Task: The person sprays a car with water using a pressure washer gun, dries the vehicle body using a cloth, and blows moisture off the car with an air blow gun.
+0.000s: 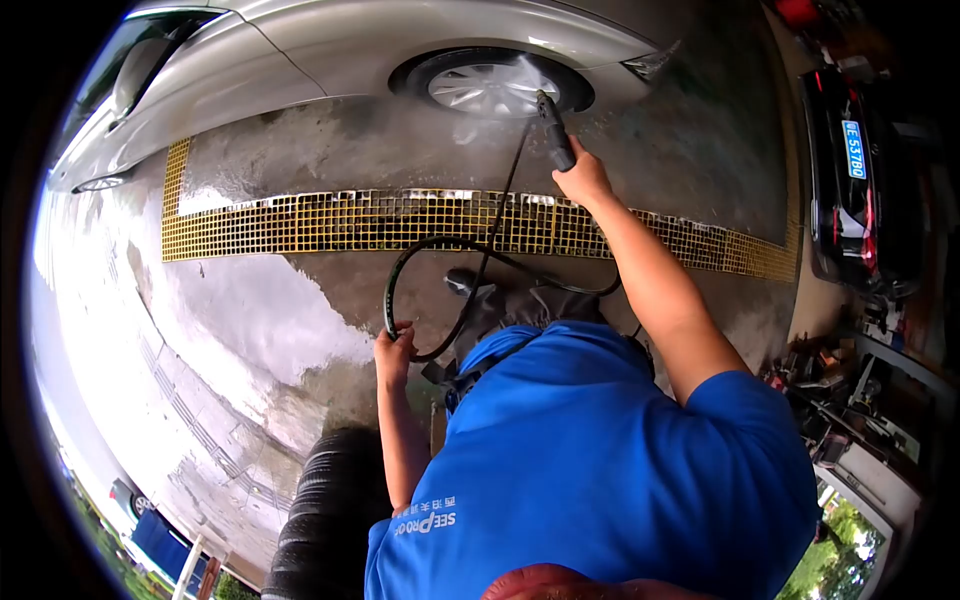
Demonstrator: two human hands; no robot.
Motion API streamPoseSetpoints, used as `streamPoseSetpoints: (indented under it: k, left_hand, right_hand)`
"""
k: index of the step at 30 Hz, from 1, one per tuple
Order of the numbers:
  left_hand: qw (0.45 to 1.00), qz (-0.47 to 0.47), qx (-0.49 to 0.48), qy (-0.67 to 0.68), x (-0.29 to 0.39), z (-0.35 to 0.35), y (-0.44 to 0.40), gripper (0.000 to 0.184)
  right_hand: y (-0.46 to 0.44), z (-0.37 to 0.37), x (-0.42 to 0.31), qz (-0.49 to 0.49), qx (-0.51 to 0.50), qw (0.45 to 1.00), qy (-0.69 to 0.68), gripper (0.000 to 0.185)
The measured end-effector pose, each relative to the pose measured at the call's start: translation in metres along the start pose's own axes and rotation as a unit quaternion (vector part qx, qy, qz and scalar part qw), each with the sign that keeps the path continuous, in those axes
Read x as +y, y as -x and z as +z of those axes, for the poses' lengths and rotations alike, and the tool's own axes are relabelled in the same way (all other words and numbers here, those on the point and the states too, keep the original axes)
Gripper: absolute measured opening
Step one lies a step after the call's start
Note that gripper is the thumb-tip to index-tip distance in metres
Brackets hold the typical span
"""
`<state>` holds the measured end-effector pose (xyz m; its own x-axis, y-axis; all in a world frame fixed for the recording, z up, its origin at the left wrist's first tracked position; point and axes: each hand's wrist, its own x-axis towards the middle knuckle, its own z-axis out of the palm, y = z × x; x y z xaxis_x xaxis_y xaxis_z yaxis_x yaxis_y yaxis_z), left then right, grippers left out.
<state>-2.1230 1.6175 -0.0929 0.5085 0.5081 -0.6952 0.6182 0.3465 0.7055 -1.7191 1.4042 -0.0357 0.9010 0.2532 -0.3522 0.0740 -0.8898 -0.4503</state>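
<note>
My right hand is closed around the grip of a dark spray gun, its arm stretched forward. From the nozzle a white spray reaches the silver car's wheel, with mist around the spokes and tyre. My left hand is wrapped around a black hose low on the left side of my body. The hose loops in front of my legs and a stretch of it crosses the floor grating. The silver car stands along the far side.
A yellow floor grating runs across the wet concrete between me and the car. A stack of black tyres stands close behind on my left. A dark car is at the right, with a cluttered bench nearer me.
</note>
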Motion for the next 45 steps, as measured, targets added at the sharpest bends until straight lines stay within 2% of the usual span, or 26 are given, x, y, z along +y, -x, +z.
streamPoseSetpoints:
  k: [3, 5, 7, 10, 14, 16, 17, 19, 21, 24, 29, 31, 32, 36, 39, 45]
  left_hand:
    - [1.000, -0.008, -0.005, -0.019, 0.015, 0.009, -0.008, 0.018]
    - [1.000, 0.005, -0.007, -0.029, 0.017, 0.014, -0.012, 0.018]
    - [1.000, -0.008, -0.014, -0.005, 0.022, 0.023, -0.010, 0.018]
    - [0.999, -0.008, -0.006, -0.053, 0.027, 0.037, -0.004, 0.017]
    - [0.997, -0.005, -0.001, -0.077, 0.039, 0.052, 0.007, 0.021]
    - [0.995, -0.012, 0.000, -0.098, 0.048, 0.066, 0.014, 0.021]
    - [0.993, -0.016, -0.002, -0.114, 0.051, 0.071, 0.017, 0.021]
    - [0.990, -0.021, 0.007, -0.140, 0.057, 0.080, 0.022, 0.021]
    - [0.991, -0.021, 0.006, -0.134, 0.057, 0.083, 0.023, 0.021]
    - [0.989, -0.020, 0.012, -0.144, 0.053, 0.086, 0.026, 0.020]
    - [0.989, -0.024, 0.030, -0.145, 0.048, 0.084, 0.030, 0.019]
    - [0.989, -0.031, 0.028, -0.140, 0.040, 0.082, 0.030, 0.019]
    - [0.989, -0.036, 0.033, -0.141, 0.038, 0.080, 0.030, 0.019]
    - [0.993, -0.045, 0.032, -0.100, 0.033, 0.074, 0.028, 0.020]
    - [0.993, -0.042, 0.031, -0.106, 0.029, 0.070, 0.024, 0.020]
    - [0.992, -0.050, 0.033, -0.108, 0.028, 0.067, 0.029, 0.020]
  right_hand:
    - [-0.006, -0.003, 0.027, 0.045, -0.014, 0.999, -0.026, 0.068]
    - [0.001, -0.009, 0.039, -0.023, -0.062, 0.997, -0.037, 0.077]
    - [0.007, -0.009, 0.044, -0.032, -0.048, 0.997, -0.047, 0.076]
    - [0.007, -0.003, 0.062, 0.027, -0.001, 0.996, -0.089, 0.067]
    - [0.002, -0.006, 0.095, 0.023, -0.037, 0.994, -0.101, 0.062]
    - [-0.003, -0.001, 0.102, 0.090, -0.004, 0.992, -0.084, 0.059]
    - [-0.005, 0.000, 0.107, 0.094, -0.007, 0.992, -0.090, 0.059]
    - [-0.011, -0.002, 0.115, 0.030, -0.058, 0.993, -0.101, 0.052]
    - [-0.015, 0.000, 0.116, 0.029, -0.079, 0.992, -0.099, 0.050]
    - [-0.017, 0.016, 0.121, 0.099, -0.016, 0.987, -0.129, 0.047]
    - [-0.026, 0.043, 0.138, 0.050, -0.060, 0.992, -0.097, 0.050]
    - [-0.013, 0.021, 0.115, -0.028, -0.086, 0.987, -0.136, 0.052]
    - [-0.015, 0.026, 0.111, -0.040, -0.065, 0.987, -0.141, 0.055]
    - [-0.031, 0.027, 0.103, -0.036, -0.096, 0.986, -0.132, 0.056]
    - [-0.029, 0.026, 0.099, -0.044, -0.062, 0.989, -0.129, 0.056]
    - [-0.030, 0.030, 0.090, -0.050, -0.075, 0.989, -0.117, 0.060]
